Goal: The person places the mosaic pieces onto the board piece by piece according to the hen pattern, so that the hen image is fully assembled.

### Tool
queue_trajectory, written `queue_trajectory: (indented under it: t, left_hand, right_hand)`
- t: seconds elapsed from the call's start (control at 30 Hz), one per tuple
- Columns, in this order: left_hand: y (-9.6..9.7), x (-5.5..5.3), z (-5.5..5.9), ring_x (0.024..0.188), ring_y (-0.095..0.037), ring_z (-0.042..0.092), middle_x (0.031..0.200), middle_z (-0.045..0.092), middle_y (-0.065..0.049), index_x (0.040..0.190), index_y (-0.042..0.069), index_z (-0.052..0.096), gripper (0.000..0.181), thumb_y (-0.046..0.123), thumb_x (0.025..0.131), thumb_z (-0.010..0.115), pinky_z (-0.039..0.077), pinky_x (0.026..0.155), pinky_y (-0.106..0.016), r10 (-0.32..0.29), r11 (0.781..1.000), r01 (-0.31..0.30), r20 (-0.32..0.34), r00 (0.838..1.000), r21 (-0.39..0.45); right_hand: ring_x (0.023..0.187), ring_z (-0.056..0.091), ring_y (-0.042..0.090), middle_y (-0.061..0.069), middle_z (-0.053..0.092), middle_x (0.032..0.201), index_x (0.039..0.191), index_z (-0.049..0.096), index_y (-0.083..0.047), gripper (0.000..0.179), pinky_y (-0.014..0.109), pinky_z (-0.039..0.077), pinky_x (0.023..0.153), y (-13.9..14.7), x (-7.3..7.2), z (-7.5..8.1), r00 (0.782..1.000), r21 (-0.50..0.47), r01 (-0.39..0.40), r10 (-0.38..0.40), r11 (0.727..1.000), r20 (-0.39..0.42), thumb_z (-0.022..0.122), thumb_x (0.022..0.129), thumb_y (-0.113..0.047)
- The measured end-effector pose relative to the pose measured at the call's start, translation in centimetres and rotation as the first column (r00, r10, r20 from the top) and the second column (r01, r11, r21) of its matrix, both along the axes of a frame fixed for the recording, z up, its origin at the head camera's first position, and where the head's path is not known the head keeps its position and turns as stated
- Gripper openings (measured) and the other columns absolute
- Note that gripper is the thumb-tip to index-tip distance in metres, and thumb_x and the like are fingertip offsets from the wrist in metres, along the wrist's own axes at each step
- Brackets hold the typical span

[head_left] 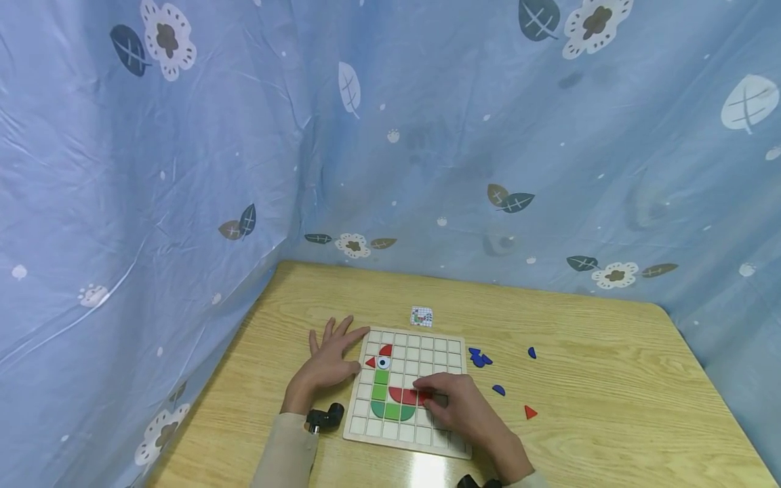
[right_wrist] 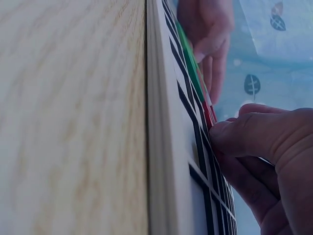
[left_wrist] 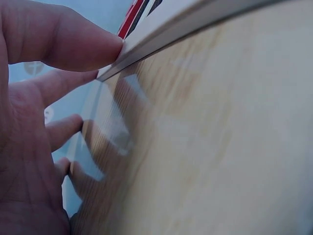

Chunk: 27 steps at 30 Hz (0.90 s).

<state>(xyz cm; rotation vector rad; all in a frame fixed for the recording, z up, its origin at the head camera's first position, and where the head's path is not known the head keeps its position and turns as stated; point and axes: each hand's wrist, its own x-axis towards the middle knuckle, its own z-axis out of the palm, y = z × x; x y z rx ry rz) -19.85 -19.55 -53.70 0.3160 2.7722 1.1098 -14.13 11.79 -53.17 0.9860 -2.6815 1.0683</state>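
Note:
A square white grid board point(head_left: 439, 346) lies on the table. My left hand point(head_left: 329, 362) is spread at its left side, with index fingertip at the far left corner and thumb against the edge. Over the board's right half, my right hand point(head_left: 460, 407) pinches a red piece point(head_left: 422, 396) between thumb and fingers, at the right end of a red row point(head_left: 399, 394); the hand partly hides it. On the grid stand green squares point(head_left: 381, 384), green rounded pieces point(head_left: 407, 412), a round eye piece point(head_left: 383, 362), a red triangle point(head_left: 370, 362) and a red quarter-circle point(head_left: 386, 350).
Several blue pieces point(head_left: 478, 361) cluster right of the board, with a blue half-circle point(head_left: 499, 390) and another blue piece point(head_left: 532, 352) farther off. A loose red triangle point(head_left: 531, 412) lies nearby. Behind the board is a small picture card point(head_left: 422, 316). Blue curtains point(head_left: 427, 169) enclose the table.

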Motion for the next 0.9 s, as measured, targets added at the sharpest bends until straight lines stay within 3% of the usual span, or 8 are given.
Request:
queue_trajectory:
  t: [0.33,0.5,0.7,0.9]
  left_hand:
    - [0.1,0.0,0.2,0.170,-0.048,-0.004,0.183,0.022,-0.016,0.163,0.024,0.055,0.085,0.013,0.080,0.070,-0.022,0.125,-0.077,0.000,1.000,0.000,-0.001,1.000,-0.002]
    - [0.0,0.0,0.0,0.170,-0.048,-0.005,0.183,0.021,-0.016,0.163,0.024,0.055,0.085,0.012,0.081,0.070,-0.022,0.124,-0.077,0.001,1.000,-0.001,0.001,1.000,-0.001]
    - [0.0,0.0,-0.2,0.170,-0.048,-0.005,0.183,0.023,-0.016,0.163,0.025,0.055,0.085,0.012,0.080,0.071,-0.021,0.124,-0.077,0.002,1.000,-0.002,-0.003,1.000,0.002]
    - [0.1,0.0,0.1,0.170,-0.048,-0.005,0.182,0.023,-0.017,0.163,0.024,0.056,0.084,0.012,0.080,0.070,-0.021,0.125,-0.077,0.004,1.000,-0.004,-0.002,1.000,0.005]
  right_hand:
    - [0.105,0.080,0.014,-0.004,0.085,0.111,0.116,0.084,-0.011,0.036,0.033,0.066,0.092,-0.1,0.0,-0.1,0.998,-0.018,-0.012,0.011,1.000,-0.061,0.086,0.084,0.006]
    - [0.104,0.080,0.012,-0.003,0.085,0.110,0.115,0.084,-0.010,0.034,0.033,0.066,0.090,0.3,0.2,0.0,0.999,-0.047,0.018,-0.020,0.999,-0.036,0.084,0.085,0.005]
    - [0.104,0.079,0.011,-0.005,0.084,0.111,0.115,0.084,-0.012,0.034,0.034,0.066,0.089,2.9,0.3,-0.1,0.990,-0.068,0.139,-0.138,0.988,0.018,0.085,0.085,0.004]
    - [0.104,0.077,0.007,-0.012,0.083,0.110,0.114,0.085,-0.017,0.036,0.034,0.065,0.094,6.6,1.1,0.1,0.951,-0.049,0.309,-0.307,0.950,0.044,0.089,0.083,0.000]
